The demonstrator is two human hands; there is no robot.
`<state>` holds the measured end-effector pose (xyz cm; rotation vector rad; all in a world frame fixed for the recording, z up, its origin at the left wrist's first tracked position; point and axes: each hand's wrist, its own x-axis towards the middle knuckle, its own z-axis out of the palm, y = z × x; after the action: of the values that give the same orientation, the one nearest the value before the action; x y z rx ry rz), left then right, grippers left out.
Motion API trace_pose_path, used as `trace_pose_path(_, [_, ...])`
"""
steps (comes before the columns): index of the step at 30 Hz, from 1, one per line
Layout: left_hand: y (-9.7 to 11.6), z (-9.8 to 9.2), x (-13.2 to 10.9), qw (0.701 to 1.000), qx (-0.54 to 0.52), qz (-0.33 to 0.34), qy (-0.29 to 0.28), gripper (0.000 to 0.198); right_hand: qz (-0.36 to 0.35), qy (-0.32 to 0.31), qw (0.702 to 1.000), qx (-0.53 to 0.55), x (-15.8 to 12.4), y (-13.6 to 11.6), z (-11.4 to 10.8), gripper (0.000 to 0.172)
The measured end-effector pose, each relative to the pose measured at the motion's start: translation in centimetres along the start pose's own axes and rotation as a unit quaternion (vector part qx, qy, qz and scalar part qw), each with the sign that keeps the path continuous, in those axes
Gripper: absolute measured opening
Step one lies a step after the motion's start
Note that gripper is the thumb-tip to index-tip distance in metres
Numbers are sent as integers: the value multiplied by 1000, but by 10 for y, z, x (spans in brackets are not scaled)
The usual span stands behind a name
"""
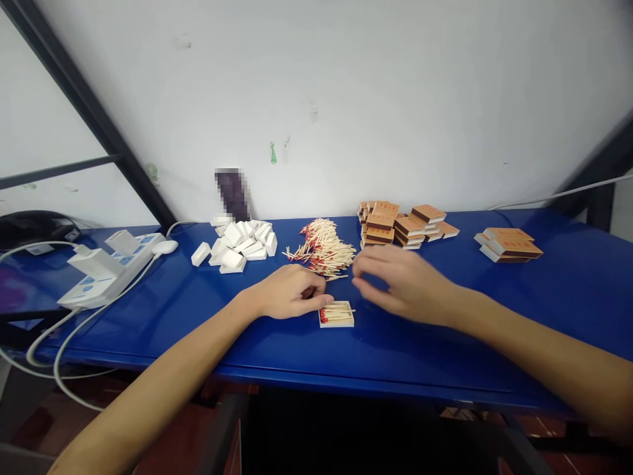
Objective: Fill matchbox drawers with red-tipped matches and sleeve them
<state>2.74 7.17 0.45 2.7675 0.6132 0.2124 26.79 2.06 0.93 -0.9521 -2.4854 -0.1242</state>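
Note:
A small white matchbox tray [337, 324] lies on the blue table with matches [339, 312] in it, red heads to the left; one match pokes out past its right edge. My left hand [291, 292] is at its upper left corner, fingers curled and thumb tip pressed on the tray's edge. Slightly blurred, my right hand [403, 282] hovers to the right of the tray, thumb and fingers apart, with nothing visible between them. Its fingertips are close to the right side of a loose heap of red-headed matches [324, 247] behind the tray.
White empty-looking trays [242, 244] are piled at the back left. Stacked brown and orange matchbox sleeves [380, 221] stand at the back right, with a few matchboxes [512, 245] farther right. A white power strip [99, 290] with cables occupies the left, on the blue table [425, 359].

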Motion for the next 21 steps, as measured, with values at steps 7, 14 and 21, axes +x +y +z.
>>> trace_pose_path(7, [-1, 1, 0, 1000, -11, -2, 8, 37, 212, -102, 955, -180, -17, 38, -39, 28])
trace_pose_path(14, [5, -1, -1, 999, -7, 21, 24, 33, 215, -221, 951, -31, -30, 52, -32, 14])
trace_pose_path(21, [13, 1, -2, 993, -19, 93, 64, 40, 124, -245, 957, 91, -16, 15, -36, 25])
